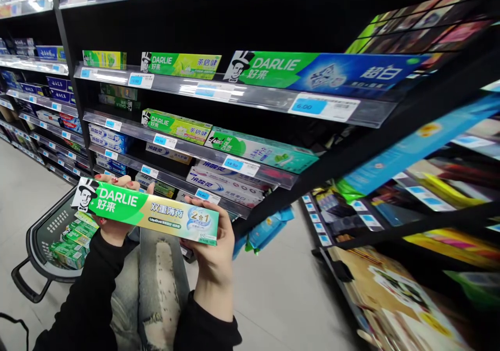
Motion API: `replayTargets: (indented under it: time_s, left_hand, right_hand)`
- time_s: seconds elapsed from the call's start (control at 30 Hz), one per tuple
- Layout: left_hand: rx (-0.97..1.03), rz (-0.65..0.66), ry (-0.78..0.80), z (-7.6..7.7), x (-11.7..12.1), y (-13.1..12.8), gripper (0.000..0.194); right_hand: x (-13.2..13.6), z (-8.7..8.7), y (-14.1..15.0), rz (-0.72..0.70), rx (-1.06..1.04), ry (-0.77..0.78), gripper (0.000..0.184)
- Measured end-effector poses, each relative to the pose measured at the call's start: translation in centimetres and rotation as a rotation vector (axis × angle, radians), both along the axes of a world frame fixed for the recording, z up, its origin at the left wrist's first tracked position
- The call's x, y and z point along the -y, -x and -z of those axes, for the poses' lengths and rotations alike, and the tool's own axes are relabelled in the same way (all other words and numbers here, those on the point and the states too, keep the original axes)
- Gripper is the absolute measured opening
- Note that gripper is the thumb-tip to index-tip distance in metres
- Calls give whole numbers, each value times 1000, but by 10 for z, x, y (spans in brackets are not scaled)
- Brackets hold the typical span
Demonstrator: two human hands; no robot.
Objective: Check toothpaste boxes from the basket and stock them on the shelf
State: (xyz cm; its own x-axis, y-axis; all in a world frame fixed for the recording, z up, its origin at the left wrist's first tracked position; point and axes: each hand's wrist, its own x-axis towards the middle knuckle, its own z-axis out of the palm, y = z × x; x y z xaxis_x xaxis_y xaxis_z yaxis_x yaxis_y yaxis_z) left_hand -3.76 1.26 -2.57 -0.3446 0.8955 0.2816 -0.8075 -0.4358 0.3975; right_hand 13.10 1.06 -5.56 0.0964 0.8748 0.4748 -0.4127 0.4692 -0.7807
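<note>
I hold a long green and cream Darlie toothpaste box (148, 210) level in front of me, printed face towards me. My left hand (111, 221) is closed round its left end, fingertips with red nails over the top edge. My right hand (213, 249) grips its right end from behind and below. Both wrists come out of black sleeves. The box hangs in front of the lower shelves (172, 176) of toothpaste.
A dark shopping basket (42, 239) with several green toothpaste boxes (72, 241) stands on the floor at lower left. Black shelving with price tags (323, 106) fills the wall ahead and runs left. A second rack (410, 257) of colourful packets stands at right. My jeans-clad knee (156, 283) is below.
</note>
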Motion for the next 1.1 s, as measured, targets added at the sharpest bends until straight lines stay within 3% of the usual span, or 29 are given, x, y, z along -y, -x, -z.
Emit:
replayTargets:
  time_s: [0.27,0.47,0.63,0.8,1.1]
  left_hand:
    - [6,62,1,-3,0,-1,61]
    - [-86,132,65,-2,-3,5,69]
    - [-129,177,61,-10,-2,2,84]
    - [-126,148,85,-9,-4,-4,80]
    - [-122,166,83,-5,-5,-5,73]
  right_hand:
    - [-1,-1,0,6,8,73,66]
    - [0,-6,2,83,1,196,83]
    - [-1,-9,3,158,0,280,70]
    - [-1,-9,1,227,59,303,56]
    - [0,-21,6,218,-58,388,60]
